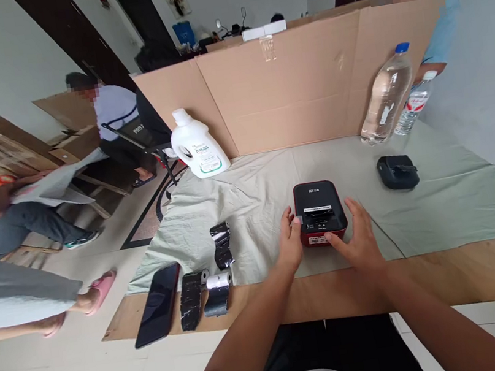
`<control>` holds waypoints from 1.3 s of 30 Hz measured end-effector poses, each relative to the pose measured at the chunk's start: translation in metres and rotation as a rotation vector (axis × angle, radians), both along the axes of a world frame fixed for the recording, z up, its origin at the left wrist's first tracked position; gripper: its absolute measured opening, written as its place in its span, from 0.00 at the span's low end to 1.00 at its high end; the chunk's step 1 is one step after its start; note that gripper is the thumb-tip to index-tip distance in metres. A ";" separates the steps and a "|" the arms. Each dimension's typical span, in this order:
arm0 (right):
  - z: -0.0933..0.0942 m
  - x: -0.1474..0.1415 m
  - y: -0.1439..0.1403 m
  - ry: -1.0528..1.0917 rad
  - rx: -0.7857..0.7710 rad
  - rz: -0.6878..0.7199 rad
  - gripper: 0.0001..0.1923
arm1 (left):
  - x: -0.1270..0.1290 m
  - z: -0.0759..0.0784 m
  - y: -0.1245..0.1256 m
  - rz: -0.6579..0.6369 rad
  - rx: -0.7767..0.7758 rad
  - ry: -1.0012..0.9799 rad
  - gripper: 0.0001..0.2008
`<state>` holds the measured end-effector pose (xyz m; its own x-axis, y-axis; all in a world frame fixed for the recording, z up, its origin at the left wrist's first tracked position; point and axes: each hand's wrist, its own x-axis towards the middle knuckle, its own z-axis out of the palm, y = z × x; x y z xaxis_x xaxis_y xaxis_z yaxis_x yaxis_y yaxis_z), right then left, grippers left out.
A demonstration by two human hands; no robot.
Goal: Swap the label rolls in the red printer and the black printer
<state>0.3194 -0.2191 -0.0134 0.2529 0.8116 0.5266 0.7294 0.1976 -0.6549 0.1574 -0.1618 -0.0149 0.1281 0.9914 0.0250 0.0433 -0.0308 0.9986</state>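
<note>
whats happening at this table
A person has both hands on a small red and black label printer sitting on a pale cloth. The left hand rests against its left side; the right hand touches its front right corner. A phone and rolls of dark label tape lie to the left.

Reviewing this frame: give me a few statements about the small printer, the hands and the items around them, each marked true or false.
1. Both hands, left hand and right hand, flank the red and black printer. True.
2. The phone lies right of the printer. False: it lies to its left.
3. The white jug stands upright by the cardboard wall. True.
4. The clear bottle lies flat. False: it stands, leaning on the cardboard.
</note>
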 end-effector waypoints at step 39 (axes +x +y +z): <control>-0.033 -0.002 0.023 0.066 0.348 0.074 0.26 | 0.035 0.059 0.072 -0.363 0.384 0.742 0.12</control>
